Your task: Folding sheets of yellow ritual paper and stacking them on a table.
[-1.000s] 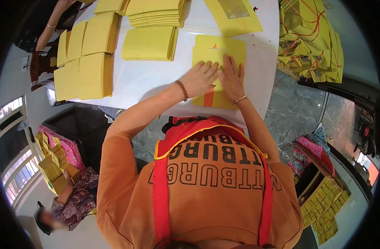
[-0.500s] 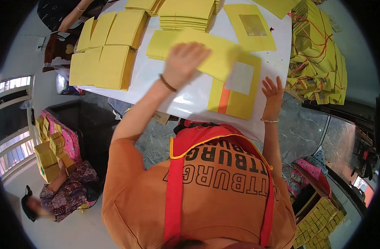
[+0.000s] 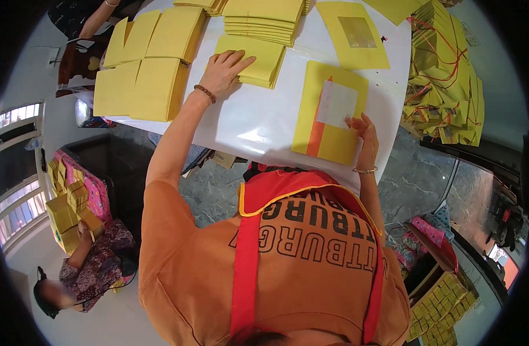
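Nearest the camera, the person's orange printed shirt (image 3: 310, 254) with red apron straps fills the lower middle, and both bare forearms reach up from it onto the glossy white table (image 3: 253, 124).

The right hand (image 3: 361, 131), with a thin bangle at the wrist, rests at the lower right edge of a flat yellow paper sheet with a pale square patch and an orange stripe (image 3: 331, 115). Its fingers are loosely spread and slightly curled, their tips touching the sheet just beside the patch's lower right corner; most of the sheet lies up and to the left of the fingertips, flat on the table.

Farther out, the left hand (image 3: 224, 70), wearing a beaded bracelet, lies palm down on a low stack of plain yellow paper sheets (image 3: 258, 57). Its fingers are stretched out and held fairly close together, pointing right across the stack's near left corner; the rest of the stack extends beyond the fingertips.

Past that stack sits a taller pile of yellow sheets (image 3: 264, 20). Left of it lie overlapping yellow folded stacks (image 3: 143, 69), and right of it another yellow sheet with a silvery square (image 3: 354, 34). Tied yellow bundles (image 3: 446, 75) heap at the right.
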{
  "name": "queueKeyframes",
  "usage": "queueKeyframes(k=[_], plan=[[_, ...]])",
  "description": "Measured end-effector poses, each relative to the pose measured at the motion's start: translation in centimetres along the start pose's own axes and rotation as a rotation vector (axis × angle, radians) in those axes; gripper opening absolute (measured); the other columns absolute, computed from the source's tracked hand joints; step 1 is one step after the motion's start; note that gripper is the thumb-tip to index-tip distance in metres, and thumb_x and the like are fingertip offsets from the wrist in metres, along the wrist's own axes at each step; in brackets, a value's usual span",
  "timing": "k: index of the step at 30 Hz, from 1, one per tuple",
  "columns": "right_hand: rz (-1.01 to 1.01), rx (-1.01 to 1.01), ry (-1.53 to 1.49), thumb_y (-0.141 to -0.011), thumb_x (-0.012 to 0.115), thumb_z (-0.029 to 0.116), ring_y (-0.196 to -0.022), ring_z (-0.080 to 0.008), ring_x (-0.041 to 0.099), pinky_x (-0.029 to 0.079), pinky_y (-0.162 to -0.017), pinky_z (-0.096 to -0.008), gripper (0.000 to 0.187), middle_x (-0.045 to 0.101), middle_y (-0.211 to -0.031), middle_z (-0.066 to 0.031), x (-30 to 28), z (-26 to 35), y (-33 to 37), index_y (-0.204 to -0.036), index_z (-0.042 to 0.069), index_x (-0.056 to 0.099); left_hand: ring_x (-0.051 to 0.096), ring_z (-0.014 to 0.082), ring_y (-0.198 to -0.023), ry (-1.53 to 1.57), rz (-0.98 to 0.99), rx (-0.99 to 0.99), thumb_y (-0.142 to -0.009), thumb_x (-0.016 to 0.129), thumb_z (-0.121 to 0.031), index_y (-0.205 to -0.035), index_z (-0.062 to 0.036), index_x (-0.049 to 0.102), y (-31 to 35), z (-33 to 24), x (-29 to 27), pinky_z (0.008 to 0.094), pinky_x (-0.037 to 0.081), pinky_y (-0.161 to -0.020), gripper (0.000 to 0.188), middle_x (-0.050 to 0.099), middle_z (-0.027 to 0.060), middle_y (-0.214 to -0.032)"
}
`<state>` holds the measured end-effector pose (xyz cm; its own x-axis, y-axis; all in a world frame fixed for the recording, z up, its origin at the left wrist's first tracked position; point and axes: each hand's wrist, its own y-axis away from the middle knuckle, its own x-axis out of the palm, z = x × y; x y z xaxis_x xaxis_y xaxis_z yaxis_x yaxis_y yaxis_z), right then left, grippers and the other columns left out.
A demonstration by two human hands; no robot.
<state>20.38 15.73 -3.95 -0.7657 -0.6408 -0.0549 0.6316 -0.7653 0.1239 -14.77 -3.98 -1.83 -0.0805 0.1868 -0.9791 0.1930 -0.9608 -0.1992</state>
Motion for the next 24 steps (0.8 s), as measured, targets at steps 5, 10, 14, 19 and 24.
queueKeyframes(k=[5, 10, 14, 19, 24], plan=[[-0.02, 0.013, -0.041, -0.097, 0.039, 0.021, -0.099, -0.0166, 0.056, 0.041, -0.088, -0.0279, 0.036, 0.061, -0.104, -0.0094, 0.2, 0.3, 0.4, -0.123, -0.002, 0.047, 0.036, 0.0279, -0.122, -0.004, 0.152, 0.0, -0.075, 0.061, -0.042, -0.134, -0.0175, 0.037, 0.5, 0.2, 0.2, 0.0441, 0.028, -0.099, 0.068, 0.037, 0.0108, -0.137], [-0.008, -0.046, -0.105, -0.093, 0.049, 0.013, -0.097, -0.0139, 0.057, 0.043, -0.087, -0.0259, 0.03, 0.061, -0.104, -0.0074, 0.2, 0.0, 0.6, -0.121, 0.001, 0.052, 0.029, 0.0298, -0.128, 0.096, 0.04, -0.062, -0.078, 0.053, -0.06, -0.137, -0.0164, 0.033, 1.5, -0.6, 1.7, 0.0496, 0.019, -0.104, 0.076, 0.03, 0.0115, -0.142], [-0.027, -0.056, -0.046, -0.092, 0.05, 0.013, -0.099, -0.0157, 0.058, 0.043, -0.088, -0.0291, 0.03, 0.061, -0.104, -0.0081, 0.1, 0.0, 0.5, -0.119, 0.0, 0.052, 0.029, 0.0302, -0.127, 0.092, 0.066, -0.064, -0.073, 0.061, -0.051, -0.137, -0.0161, 0.033, 1.1, -0.7, 1.8, 0.0497, 0.02, -0.103, 0.078, 0.029, 0.0113, -0.143], [-0.04, -0.133, 0.239, -0.087, 0.057, 0.015, -0.1, -0.0171, 0.058, 0.043, -0.087, -0.0331, 0.03, 0.062, -0.107, -0.0068, -1.2, -0.4, 0.7, -0.114, 0.004, 0.056, 0.032, 0.0309, -0.126, 0.068, 0.135, -0.017, -0.071, 0.064, -0.049, -0.137, -0.016, 0.033, 0.7, -0.1, 0.1, 0.048, 0.023, -0.102, 0.08, 0.032, 0.0118, -0.141], [0.116, -0.411, 0.628, -0.081, 0.06, 0.014, -0.094, -0.0272, 0.059, 0.042, -0.084, -0.0335, 0.025, 0.064, -0.101, -0.0087, -1.4, -0.5, 1.0, -0.105, 0.008, 0.061, 0.035, 0.0278, -0.124, 0.017, 0.103, 0.008, -0.068, 0.065, -0.055, -0.137, -0.0175, 0.033, 0.3, -0.3, -1.0, 0.0453, 0.025, -0.1, 0.085, 0.036, 0.0097, -0.138]])
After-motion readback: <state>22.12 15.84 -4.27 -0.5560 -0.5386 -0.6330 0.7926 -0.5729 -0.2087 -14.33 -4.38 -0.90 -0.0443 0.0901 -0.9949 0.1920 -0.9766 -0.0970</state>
